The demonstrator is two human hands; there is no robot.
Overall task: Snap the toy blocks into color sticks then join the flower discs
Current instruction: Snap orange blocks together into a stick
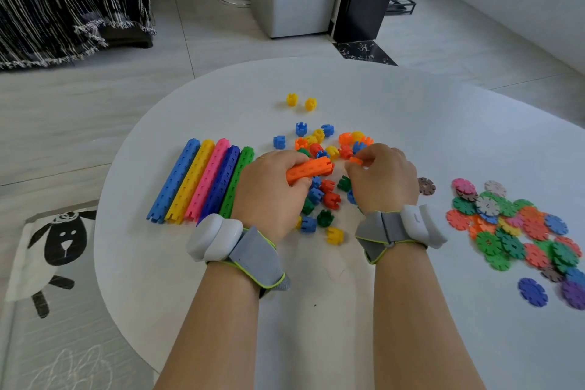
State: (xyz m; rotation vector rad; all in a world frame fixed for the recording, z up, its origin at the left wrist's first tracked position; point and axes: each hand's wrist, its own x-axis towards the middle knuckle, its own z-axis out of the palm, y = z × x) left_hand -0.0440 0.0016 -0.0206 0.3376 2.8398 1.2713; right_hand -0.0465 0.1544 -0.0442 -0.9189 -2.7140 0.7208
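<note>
My left hand (273, 187) grips a short orange stick (311, 169) of snapped blocks, its free end pointing right. My right hand (384, 177) pinches a single orange block (356, 160) just right of that end, a small gap between them. Loose blocks (326, 196) in several colours lie scattered under and beyond both hands. Several finished sticks lie side by side at the left: light blue (174, 180), yellow (190, 180), pink (207, 179), dark blue (221, 180) and green (237, 182). A heap of flower discs (519, 225) lies at the right.
All of this sits on a round white table (316, 294). Two yellow blocks (300, 101) stand apart at the far side. A brown disc (426, 186) lies alone beside my right hand. A sheep-pattern mat (53, 244) lies on the floor at left.
</note>
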